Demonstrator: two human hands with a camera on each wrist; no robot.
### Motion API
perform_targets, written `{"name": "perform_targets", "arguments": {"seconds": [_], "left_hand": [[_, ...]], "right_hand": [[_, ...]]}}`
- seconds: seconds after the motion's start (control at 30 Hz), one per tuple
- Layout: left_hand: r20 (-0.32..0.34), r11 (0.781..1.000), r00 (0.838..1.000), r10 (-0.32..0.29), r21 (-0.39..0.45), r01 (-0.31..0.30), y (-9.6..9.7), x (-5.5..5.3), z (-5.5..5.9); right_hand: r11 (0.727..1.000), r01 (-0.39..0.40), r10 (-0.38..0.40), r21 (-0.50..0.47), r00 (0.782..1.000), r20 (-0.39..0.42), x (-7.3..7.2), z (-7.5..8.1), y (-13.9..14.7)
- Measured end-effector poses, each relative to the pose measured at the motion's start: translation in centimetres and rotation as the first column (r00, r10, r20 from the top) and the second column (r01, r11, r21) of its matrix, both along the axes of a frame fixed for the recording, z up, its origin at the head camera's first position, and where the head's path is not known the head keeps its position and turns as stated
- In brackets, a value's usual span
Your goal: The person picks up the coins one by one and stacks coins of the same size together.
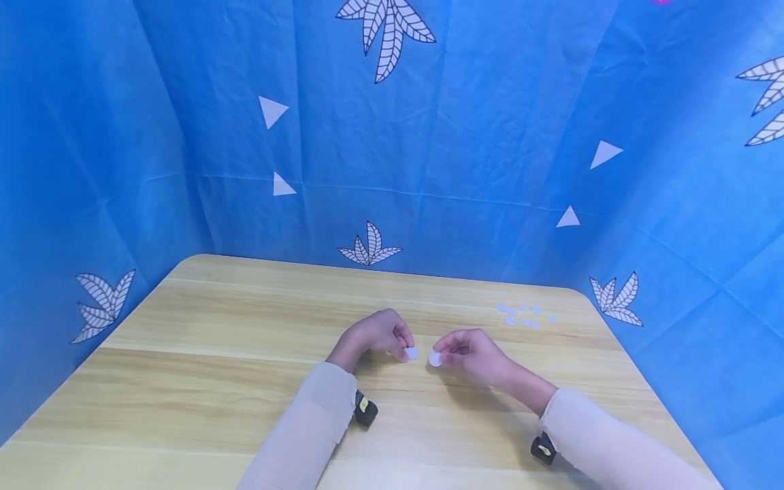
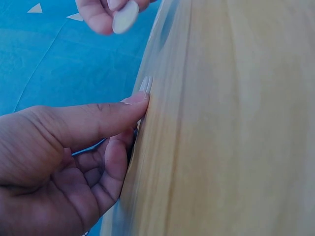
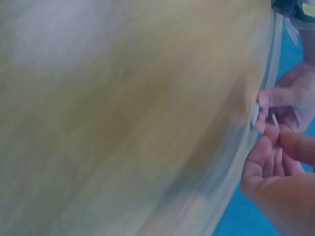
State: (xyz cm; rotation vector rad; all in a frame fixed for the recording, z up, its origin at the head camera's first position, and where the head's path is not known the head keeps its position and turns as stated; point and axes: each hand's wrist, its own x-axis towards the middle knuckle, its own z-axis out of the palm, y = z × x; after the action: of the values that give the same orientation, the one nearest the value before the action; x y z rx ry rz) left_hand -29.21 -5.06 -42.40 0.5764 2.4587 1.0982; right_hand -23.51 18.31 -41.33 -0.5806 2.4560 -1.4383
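Observation:
Near the middle of the table, my left hand [image 1: 376, 333] pinches a small white round disc [image 1: 412, 353] between thumb and fingers. Seen edge-on in the left wrist view, that piece looks like a thin stack of discs [image 2: 146, 84], close over the tabletop. Facing it from the right, my right hand [image 1: 480, 357] grips another white disc [image 1: 435, 358] by its edge, tilted upright. A small gap separates the two held pieces. In the right wrist view the right hand's disc [image 3: 275, 122] shows as a thin edge at the fingertips.
Several loose white discs [image 1: 511, 320] lie scattered on the wooden table [image 1: 214, 381] toward the back right. A blue patterned curtain [image 1: 367, 136] hangs around the table's back and sides. Black wrist cameras [image 1: 365, 410] hang below both sleeves.

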Motion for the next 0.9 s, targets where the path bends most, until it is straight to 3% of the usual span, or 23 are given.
{"name": "perform_targets", "arguments": {"seconds": [0.4, 0.9], "left_hand": [[0.006, 1.000, 1.000, -0.005, 0.003, 0.005, -0.3, 0.0, -0.1], [0.017, 0.999, 1.000, -0.025, 0.023, 0.025, -0.3, -0.1, -0.1]], "right_hand": [[0.995, 0.085, -0.078, -0.057, 0.990, 0.121, -0.8, -1.1, -1.9], [0.994, 0.108, -0.105, -0.012, 0.986, 0.128, -1.6, -1.0, -3.6]]}}
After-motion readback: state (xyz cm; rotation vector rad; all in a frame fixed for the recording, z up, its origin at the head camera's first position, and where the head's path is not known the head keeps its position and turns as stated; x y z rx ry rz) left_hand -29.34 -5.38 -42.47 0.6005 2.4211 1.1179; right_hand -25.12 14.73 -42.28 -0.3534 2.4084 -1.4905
